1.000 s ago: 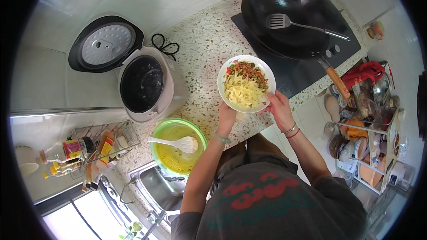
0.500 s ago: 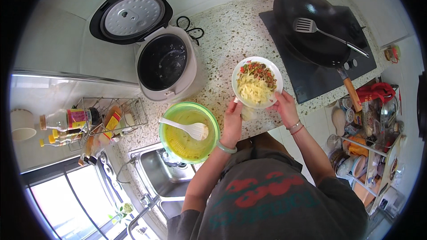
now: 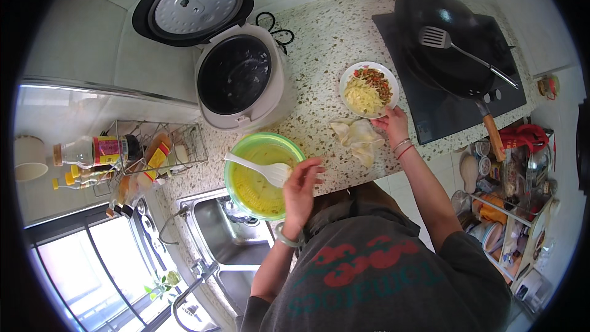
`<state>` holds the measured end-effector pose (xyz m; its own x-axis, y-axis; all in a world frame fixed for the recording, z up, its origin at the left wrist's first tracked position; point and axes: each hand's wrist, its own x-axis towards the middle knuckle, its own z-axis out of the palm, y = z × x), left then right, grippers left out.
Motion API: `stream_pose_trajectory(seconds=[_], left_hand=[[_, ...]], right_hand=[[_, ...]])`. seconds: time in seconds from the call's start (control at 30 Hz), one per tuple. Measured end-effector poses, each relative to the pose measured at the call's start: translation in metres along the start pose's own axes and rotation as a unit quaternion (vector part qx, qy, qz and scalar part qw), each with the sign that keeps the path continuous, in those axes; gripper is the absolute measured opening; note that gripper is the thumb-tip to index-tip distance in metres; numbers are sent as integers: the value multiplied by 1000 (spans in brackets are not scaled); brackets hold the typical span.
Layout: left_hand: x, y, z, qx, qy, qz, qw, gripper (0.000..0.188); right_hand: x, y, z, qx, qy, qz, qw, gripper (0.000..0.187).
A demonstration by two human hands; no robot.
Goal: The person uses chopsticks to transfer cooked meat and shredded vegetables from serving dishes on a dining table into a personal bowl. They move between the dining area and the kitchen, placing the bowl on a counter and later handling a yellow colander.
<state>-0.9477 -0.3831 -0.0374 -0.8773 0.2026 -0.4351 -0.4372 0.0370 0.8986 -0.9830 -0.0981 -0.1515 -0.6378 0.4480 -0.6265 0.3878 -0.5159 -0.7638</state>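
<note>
My right hand (image 3: 393, 126) grips the lower right rim of a white plate (image 3: 345, 99) on the counter, thumb and fingers at its edge. Pale yellow shreds (image 3: 365, 95) and a chopped red, green and brown mix (image 3: 381, 81) share the plate. Off the plate, my left hand (image 3: 300, 188) holds nothing, its fingers loosely bent and apart. It overlaps the right side of a green bowl (image 3: 236, 200) with yellowish residue inside. Across that bowl lies a white rice paddle (image 3: 252, 165), its tip near my left fingers. A crumpled cream cloth (image 3: 359, 139) lies below the plate.
A rice cooker (image 3: 279, 86) stands with its lid up at the back left. On the right, a black wok (image 3: 452, 15) with a slotted spatula (image 3: 436, 38) sits on the black cooktop (image 3: 430, 126). The sink (image 3: 230, 237) and a wire rack (image 3: 184, 160) are at left.
My left hand has let go of the plate and moved down left to the bowl. The plate has shifted slightly up and right in view, and the cloth beneath it now shows.
</note>
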Motion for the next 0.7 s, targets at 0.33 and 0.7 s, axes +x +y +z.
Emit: stream_pose_trajectory(seconds=[0.33, 0.7], left_hand=[[29, 7, -123, 582, 272, 150, 751, 70], [12, -6, -161, 464, 275, 101, 836, 76]], right_hand=[[10, -4, 0, -4, -39, 29, 999, 29], [-5, -12, -7, 41, -97, 34, 994, 30]])
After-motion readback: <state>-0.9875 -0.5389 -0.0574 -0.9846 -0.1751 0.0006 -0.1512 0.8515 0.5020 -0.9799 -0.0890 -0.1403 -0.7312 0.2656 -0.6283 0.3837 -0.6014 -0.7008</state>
